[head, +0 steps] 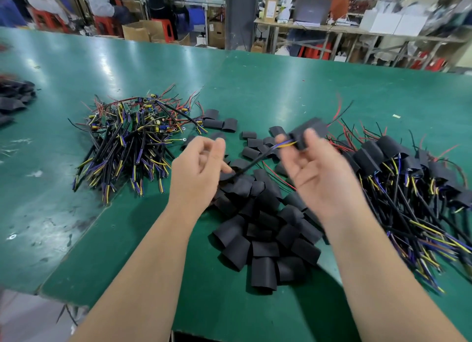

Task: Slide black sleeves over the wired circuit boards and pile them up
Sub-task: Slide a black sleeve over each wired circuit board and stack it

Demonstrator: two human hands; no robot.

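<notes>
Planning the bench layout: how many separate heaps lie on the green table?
4: bare wired boards left, loose sleeves centre, sleeved boards right, a blurred dark heap at the far-left edge, partly cut off.

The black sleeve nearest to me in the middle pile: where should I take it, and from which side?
Pinch the black sleeve at its near open end, coming from your own side. It lies flattened at the rim of the pile, that end free, so probably nothing else lifts.
</notes>
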